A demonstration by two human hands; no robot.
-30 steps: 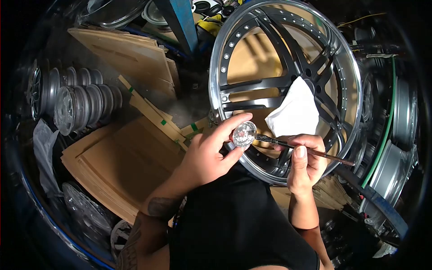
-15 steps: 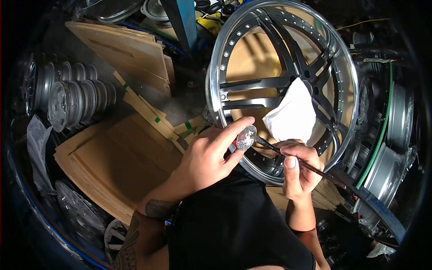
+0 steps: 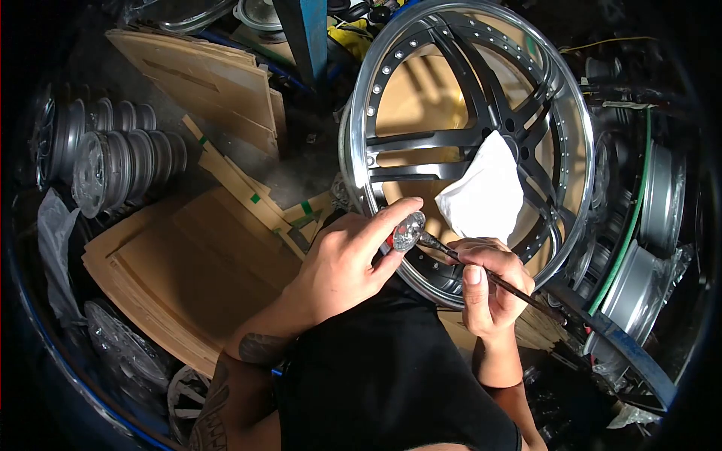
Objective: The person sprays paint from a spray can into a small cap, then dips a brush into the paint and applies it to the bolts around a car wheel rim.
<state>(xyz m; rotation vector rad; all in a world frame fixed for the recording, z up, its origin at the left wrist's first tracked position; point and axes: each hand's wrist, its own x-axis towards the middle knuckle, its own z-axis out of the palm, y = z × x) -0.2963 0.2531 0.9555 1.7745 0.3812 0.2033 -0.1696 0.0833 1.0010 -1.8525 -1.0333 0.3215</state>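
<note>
My left hand (image 3: 350, 254) pinches a small round container (image 3: 408, 231) with a paint-smeared silvery face and some red at its side. A thin dark brush (image 3: 511, 289) is gripped between the fingers and thumb of my right hand (image 3: 492, 282), its tip at the container's right edge. Behind both hands stands a large wheel (image 3: 462, 154) with black spokes and a polished rim. A white cloth (image 3: 485, 188) lies over its lower spokes, just above my right hand.
Flat cardboard sheets (image 3: 195, 270) lie at the left, with more cardboard (image 3: 199, 83) above. Metal wheels (image 3: 128, 169) stand in rows at far left. Wrapped rims (image 3: 639, 293), a blue bar (image 3: 632, 349) and a green hose (image 3: 635, 218) are at the right.
The brush tip has moved off the container's face to its right edge, and the container has turned slightly. The wheel and surroundings have shifted a little left in view.
</note>
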